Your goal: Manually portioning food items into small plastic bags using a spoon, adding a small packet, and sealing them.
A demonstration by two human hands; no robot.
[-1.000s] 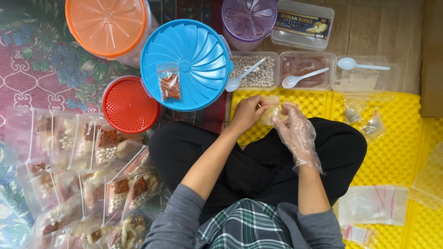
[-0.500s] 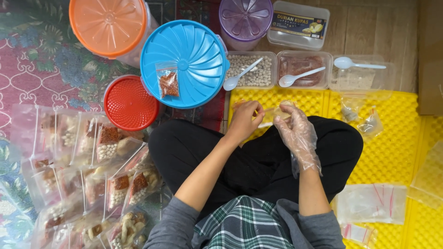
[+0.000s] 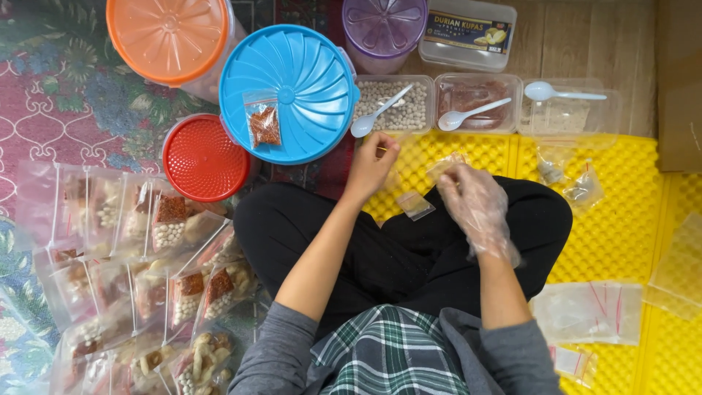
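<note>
A small clear plastic zip bag (image 3: 447,165) is pinched by the fingers (image 3: 455,175) of the gloved right hand (image 3: 475,208); the bare left hand (image 3: 371,167) is held loosely curled, holding nothing discernible, near a white plastic spoon (image 3: 379,113).

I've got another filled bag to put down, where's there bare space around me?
Bare yellow mat right of your knee, between the two small bags and the empty bag stack. Crowded: filled bags on the left, tubs and lids ahead.
</note>
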